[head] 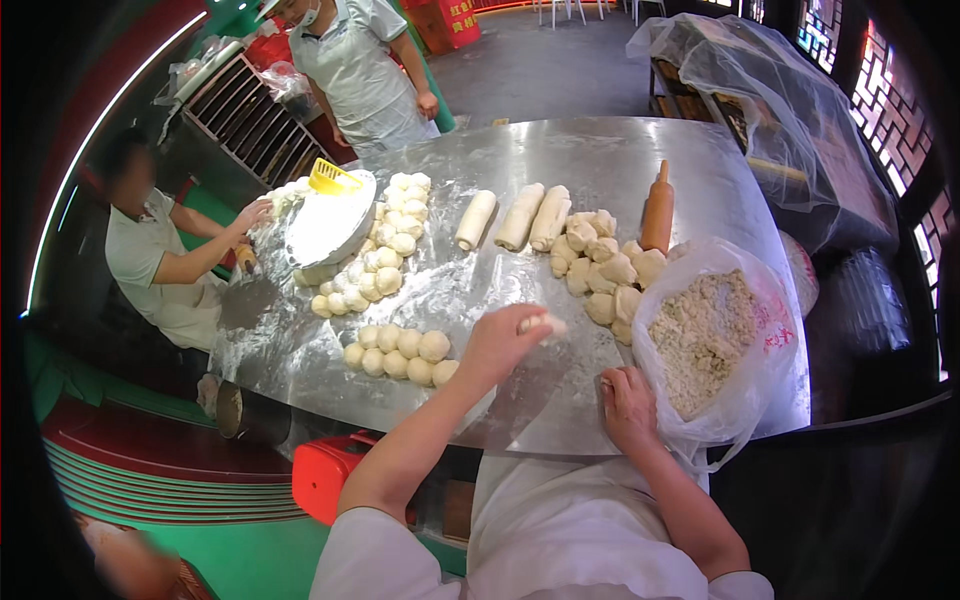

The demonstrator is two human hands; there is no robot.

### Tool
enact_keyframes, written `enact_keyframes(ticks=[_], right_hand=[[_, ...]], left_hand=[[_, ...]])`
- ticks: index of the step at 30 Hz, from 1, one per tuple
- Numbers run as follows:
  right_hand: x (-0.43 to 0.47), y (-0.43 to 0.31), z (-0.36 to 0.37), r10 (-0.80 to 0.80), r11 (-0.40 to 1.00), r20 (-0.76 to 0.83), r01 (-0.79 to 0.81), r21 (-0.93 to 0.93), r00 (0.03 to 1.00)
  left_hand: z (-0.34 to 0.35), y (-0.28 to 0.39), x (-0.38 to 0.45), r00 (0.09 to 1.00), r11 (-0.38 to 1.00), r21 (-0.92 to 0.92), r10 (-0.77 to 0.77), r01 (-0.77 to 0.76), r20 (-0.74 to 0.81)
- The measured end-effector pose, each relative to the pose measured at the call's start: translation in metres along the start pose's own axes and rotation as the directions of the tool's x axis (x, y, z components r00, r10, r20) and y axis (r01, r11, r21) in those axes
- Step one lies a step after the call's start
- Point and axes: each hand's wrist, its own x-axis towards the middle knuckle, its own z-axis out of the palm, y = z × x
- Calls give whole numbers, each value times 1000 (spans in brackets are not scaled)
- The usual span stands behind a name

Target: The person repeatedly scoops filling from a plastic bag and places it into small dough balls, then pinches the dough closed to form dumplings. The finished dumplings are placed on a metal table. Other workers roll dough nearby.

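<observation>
My left hand (501,341) is raised over the steel worktable, its fingers closed on a small piece of dough (543,325). My right hand (628,405) rests at the table's near edge with curled fingers, beside a clear plastic bag (772,360) of crumbly filling (701,330); whether it holds anything I cannot tell. Beyond my hands lies a heap of torn dough pieces (600,274), touching the bag. A wooden rolling pin (658,210) and several dough rolls (519,216) lie farther back. Rows of round dough balls (399,351) sit left of my left hand.
More floured dough balls (388,255) lie beside a large bowl of flour (330,225) with a yellow plastic scoop (330,178). One co-worker (165,255) works at the left end; another person (364,75) stands behind the steel table (637,142). A red plastic stool (322,476) stands below.
</observation>
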Motion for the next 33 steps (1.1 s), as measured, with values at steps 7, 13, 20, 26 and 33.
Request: enact_keyframes(ticks=[7,13,20,26,33], right_hand=[[4,-3,-2,-37,999,9,37,26,999],[2,-2,-4,-27,999,31,27,19,999],[4,-6,-6,-15,999,17,14,34,1000],[3,-5,-5,-66,997,-7,66,25,998],[2,-1,0,-13,996,-24,15,90,1000]], left_hand=[[5,-17,-57,972,902,406,57,-148,230],[69,-31,-51,967,820,516,185,-250,174],[77,-9,-49,973,767,602,142,-223,180],[70,-78,-12,974,992,31,113,-121,197],[8,3,-43,955,815,579,-177,7,237]])
